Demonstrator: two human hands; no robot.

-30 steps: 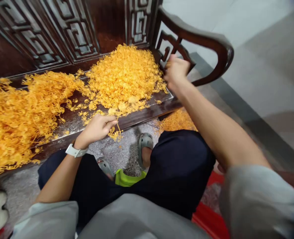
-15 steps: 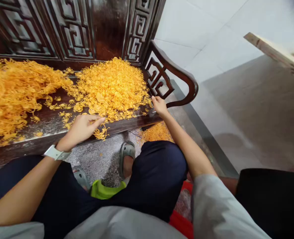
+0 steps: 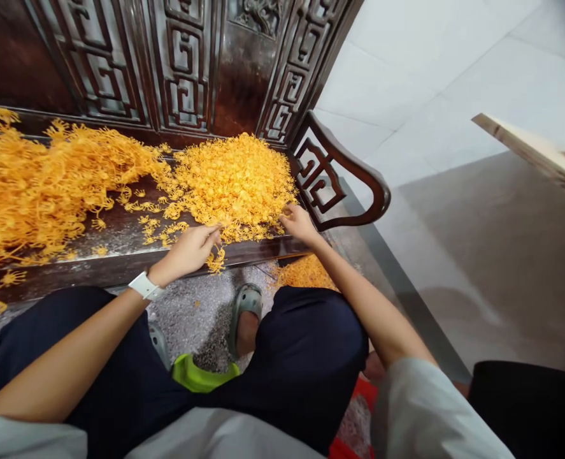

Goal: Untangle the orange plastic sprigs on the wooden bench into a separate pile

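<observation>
My left hand (image 3: 192, 250) is closed at the front edge of the dark wooden bench (image 3: 253, 250). Its fingers pinch a small yellow pronged piece (image 3: 216, 260), which hangs below the fingertips. To the right, my right hand (image 3: 300, 224) has its thumb and fingers pressed together at the near right edge of a heap of short yellow pieces (image 3: 239, 182). What it holds, if anything, is too small to make out. Further left on the seat lies a tangled heap of longer orange-yellow strands with pronged ends (image 3: 48, 185). Loose pieces are scattered between the two heaps.
A curved armrest (image 3: 358, 169) closes the bench's right end, and a carved backrest (image 3: 186, 70) stands behind. More orange pieces (image 3: 306, 273) lie below the seat. Between my feet is a bright green object (image 3: 200, 376). A wooden board (image 3: 530, 150) juts in at right.
The view has shifted, so the bench sits lower and further right. My left hand has come nearer the right heap, the piece still hanging from it. My right hand has moved in against that heap's edge.
</observation>
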